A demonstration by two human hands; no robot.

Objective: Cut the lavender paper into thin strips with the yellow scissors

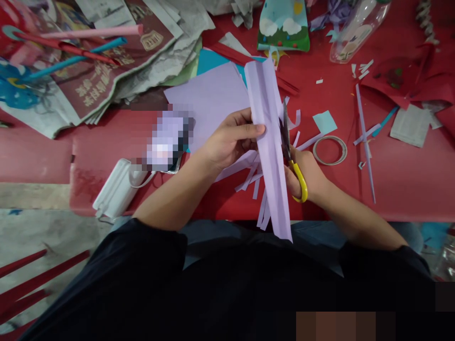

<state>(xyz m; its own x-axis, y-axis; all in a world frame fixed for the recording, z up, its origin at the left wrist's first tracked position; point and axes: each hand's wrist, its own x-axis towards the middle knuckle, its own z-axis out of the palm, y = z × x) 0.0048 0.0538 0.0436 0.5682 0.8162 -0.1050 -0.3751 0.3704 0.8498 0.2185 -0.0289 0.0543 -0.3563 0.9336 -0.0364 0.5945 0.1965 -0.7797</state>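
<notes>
Left hand: closed on a creased lilac sheet, thumb on its near face, fingers at and behind its left edge; the sheet extends above and below the grip. Right hand: closed around yellow-handled scissors, blades pointing up along the sheet's right edge; whether they bite the paper cannot be told. Beneath and beside the left grip: lilac strips. Left of and above it: a flat lilac sheet. Farther left: a blurred-out phone, then a white device with a cable. Just right of the right grip: a tape ring, with a pale blue square above. All on a red table.
</notes>
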